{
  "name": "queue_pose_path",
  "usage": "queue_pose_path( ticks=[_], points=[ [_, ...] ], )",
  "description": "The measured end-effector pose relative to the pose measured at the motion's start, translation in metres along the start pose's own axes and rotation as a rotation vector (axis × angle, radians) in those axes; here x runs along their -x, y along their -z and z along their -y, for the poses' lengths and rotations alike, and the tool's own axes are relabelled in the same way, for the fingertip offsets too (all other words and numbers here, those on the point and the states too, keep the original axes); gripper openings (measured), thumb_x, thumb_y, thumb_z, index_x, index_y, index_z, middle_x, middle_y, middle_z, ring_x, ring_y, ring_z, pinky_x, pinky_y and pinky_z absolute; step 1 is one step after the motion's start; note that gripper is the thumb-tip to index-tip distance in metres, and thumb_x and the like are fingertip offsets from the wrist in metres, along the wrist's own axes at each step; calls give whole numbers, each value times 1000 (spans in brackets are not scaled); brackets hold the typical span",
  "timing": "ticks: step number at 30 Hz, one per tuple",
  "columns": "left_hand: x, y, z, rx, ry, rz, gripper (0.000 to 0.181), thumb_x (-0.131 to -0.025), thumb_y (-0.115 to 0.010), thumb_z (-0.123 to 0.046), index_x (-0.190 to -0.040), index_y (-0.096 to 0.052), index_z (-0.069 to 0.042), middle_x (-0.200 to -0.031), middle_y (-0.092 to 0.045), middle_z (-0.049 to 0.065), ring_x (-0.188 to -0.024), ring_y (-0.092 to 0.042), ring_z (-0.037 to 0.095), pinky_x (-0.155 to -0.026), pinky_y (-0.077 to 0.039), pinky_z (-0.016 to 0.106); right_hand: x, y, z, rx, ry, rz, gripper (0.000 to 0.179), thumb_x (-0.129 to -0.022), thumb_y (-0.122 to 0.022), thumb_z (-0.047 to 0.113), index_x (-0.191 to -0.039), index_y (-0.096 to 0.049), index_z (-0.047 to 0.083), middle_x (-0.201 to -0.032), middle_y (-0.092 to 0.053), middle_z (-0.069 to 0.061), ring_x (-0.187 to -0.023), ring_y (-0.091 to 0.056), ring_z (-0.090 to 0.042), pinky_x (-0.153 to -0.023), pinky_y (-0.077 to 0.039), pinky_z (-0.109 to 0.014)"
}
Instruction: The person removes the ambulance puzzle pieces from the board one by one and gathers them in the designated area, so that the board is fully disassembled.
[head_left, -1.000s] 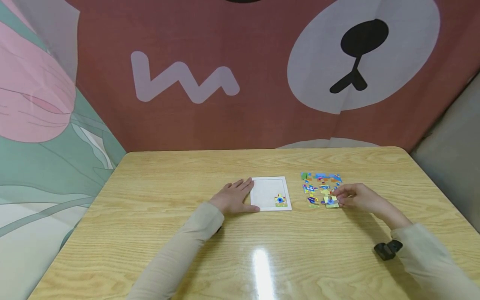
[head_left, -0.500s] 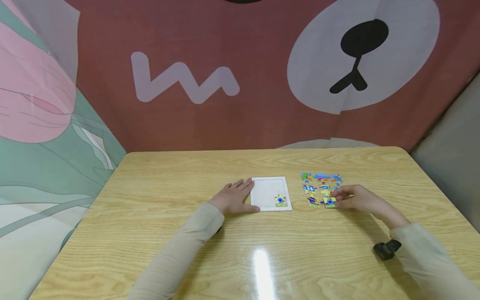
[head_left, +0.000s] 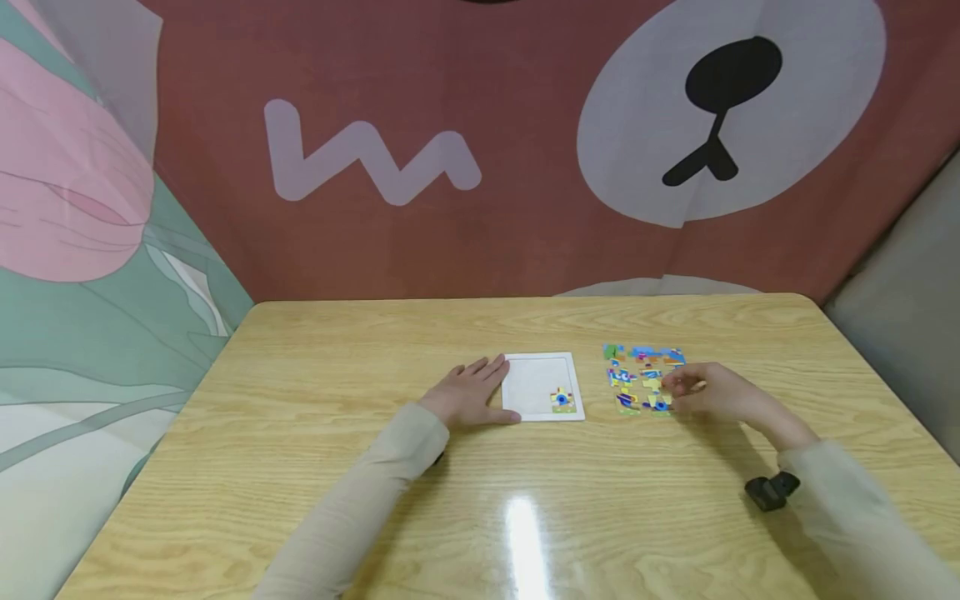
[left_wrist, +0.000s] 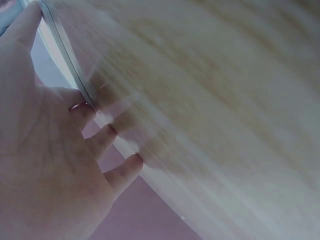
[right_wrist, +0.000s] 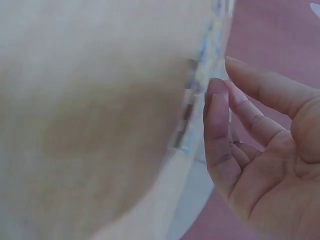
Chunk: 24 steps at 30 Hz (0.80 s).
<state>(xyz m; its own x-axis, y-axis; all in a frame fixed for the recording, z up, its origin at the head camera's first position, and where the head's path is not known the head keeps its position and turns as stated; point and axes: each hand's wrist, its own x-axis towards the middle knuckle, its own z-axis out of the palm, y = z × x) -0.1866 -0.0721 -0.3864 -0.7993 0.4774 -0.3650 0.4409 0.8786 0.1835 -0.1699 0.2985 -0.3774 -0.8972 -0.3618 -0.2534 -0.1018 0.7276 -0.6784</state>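
A white square puzzle tray point(head_left: 535, 386) lies on the wooden table, with a yellow jigsaw piece with a blue centre point(head_left: 562, 400) in its near right corner. My left hand point(head_left: 472, 393) rests against the tray's left edge with its fingers spread; the left wrist view shows the fingers of this hand point(left_wrist: 60, 145) along the edge. To the right of the tray lie several colourful jigsaw pieces point(head_left: 626, 377) in loose rows. Just beside them is my right hand point(head_left: 716, 394), its fingers loosely bent. In the right wrist view that hand point(right_wrist: 265, 150) shows nothing between thumb and fingers.
A wooden table point(head_left: 375, 517) spreads under both arms. Behind it hangs a brown cloth point(head_left: 420, 250) with a bear print. A grey surface point(head_left: 907, 300) borders the table on the right. A black wrist camera point(head_left: 771, 492) sits under my right sleeve.
The right hand has lowered a yellow and blue jigsaw piece among the others, let go of it and drawn slightly up. The left hand and tray stay in place.
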Motion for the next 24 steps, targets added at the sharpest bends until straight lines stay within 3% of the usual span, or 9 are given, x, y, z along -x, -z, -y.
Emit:
queue_pose_path(
  ticks=[9,18,24],
  points=[
    [2,2,-1,2,1,6,92,-87,-46,-70,-155,-8,-20,-163,-6,-6,-151,-10,20,-123,-14,47,-17,2,40,24,84,-44,36,-91,-62,6,-122,-56,-10,-107,-62,-24,-93,-63,-26,-71,-55,-31],
    [0,1,0,-3,-1,9,93,-87,-45,-71,-155,-7,-20,-163,-6,-5,-151,-10,20,-123,-15,47,-44,-33,76,11,194,16,30,-89,-59,0,-118,-60,-7,-108,-64,-23,-97,-65,-32,-82,-56,-38],
    [-1,0,1,-4,1,6,93,-87,-45,-71,-155,-8,-21,-163,-7,-5,-151,-11,20,-122,-15,47,-59,-55,89,-17,160,84,29,-90,-61,3,-117,-60,-4,-114,-62,-21,-106,-63,-38,-79,-57,-35]
  ],
)
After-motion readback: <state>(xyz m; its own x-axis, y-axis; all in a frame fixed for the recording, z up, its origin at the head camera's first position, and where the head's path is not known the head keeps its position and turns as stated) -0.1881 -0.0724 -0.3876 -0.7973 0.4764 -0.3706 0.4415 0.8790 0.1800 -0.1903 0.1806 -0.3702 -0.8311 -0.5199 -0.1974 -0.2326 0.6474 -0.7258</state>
